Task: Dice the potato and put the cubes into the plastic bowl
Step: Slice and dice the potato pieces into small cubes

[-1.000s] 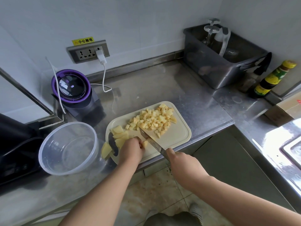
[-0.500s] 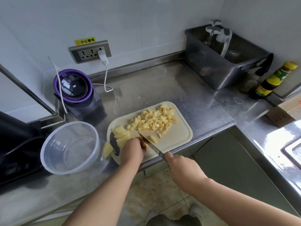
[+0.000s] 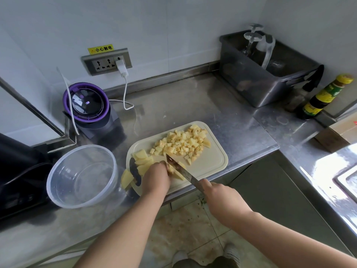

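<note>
A cream cutting board [image 3: 212, 163] lies on the steel counter. A pile of potato cubes [image 3: 181, 142] covers its far half. Uncut potato slabs [image 3: 144, 158] lie at its left end, and one piece [image 3: 126, 178] hangs off the left edge. My left hand [image 3: 156, 177] holds down a potato strip at the board's near side. My right hand [image 3: 222, 200] grips the knife [image 3: 180, 171] by its handle, the blade lying across that strip right beside my left fingers. The clear plastic bowl [image 3: 63, 157] stands left of the board with nothing in it.
A purple-rimmed appliance [image 3: 87, 102] stands behind the bowl, its white cable plugged into the wall socket [image 3: 106, 61]. A grey tub [image 3: 266, 74] with glassware sits at the back right, a sauce bottle [image 3: 324, 97] beside it. A black appliance [image 3: 17, 171] is at far left.
The knife blade has shifted slightly left along the potato strip, closer to my left fingers. A cut cube lies further right on the board. The bowl and pile have not moved.
</note>
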Demonstrator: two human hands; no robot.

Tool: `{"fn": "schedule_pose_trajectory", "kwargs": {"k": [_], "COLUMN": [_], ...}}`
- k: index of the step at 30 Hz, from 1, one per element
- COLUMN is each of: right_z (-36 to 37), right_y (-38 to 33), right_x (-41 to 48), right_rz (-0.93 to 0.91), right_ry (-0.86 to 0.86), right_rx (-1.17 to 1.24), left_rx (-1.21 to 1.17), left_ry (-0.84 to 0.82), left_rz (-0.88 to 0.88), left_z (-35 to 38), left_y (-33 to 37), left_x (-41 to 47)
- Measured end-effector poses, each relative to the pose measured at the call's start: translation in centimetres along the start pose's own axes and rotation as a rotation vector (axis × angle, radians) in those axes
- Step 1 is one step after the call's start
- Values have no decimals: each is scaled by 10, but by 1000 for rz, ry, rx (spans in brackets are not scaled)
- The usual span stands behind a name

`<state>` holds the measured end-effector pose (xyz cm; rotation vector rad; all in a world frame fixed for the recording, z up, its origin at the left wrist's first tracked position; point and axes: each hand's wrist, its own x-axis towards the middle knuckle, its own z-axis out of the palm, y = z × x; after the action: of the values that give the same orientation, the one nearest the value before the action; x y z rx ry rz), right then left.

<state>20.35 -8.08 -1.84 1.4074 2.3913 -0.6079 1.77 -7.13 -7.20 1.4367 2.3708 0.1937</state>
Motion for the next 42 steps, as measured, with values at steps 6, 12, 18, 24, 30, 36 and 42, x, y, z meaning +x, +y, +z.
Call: {"fn": "schedule_pose_trajectory", "kwargs": {"k": [6,12,18,24,30,36,42], "right_z": [-11,-15,-18,-20,-18,-13,-3], "right_y": [6,18,24,29,30,25,20], "right_x": [2,7,13,11,13,14,16], "right_rz": [2,48,79,91,84,78,92], "right_ry": [55,107,125,128,121,61,15], "right_rx": [69,64,86,86,80,70,72], "left_rx": [-10,76,267,507,452,242,-54], "left_ry": [12,-38,-48,-158,-233,-196,-174], "left_rz": [156,244,534,718,638,347,156], "left_z": [-1,1,-9,-16,-13,-4,4], "left_y": [-2,-5,1,10,19,24,19], "left_x": [6,20,25,33,35,18,11]}}
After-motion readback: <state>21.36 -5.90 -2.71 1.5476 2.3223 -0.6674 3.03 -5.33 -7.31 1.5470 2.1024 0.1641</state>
